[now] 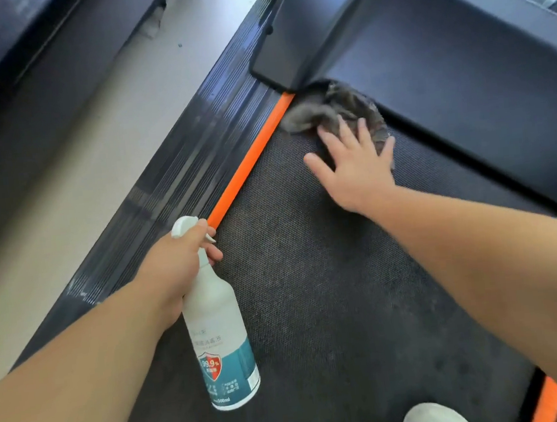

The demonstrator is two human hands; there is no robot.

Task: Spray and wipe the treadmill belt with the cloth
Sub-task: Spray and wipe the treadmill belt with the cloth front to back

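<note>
A right hand (356, 166), fingers (344, 129) spread flat, presses a grey cloth (322, 111) onto the belt (310, 275) beside the motor cover (426, 60); the left hand (180, 264) grips a spray bottle (219, 335).

1. The right hand (356, 166) presses flat, fingers spread, on a grey cloth (328, 110) lying on the treadmill belt (329, 291), just below the black motor cover (443, 69).
2. The left hand (180, 264) grips the neck of a white spray bottle (218, 325), held above the belt.
3. An orange strip (249, 166) edges the belt beside a ribbed side rail (180, 159).
4. Bottom right, a pale, blurred shape is possibly a shoe (430, 420).
</note>
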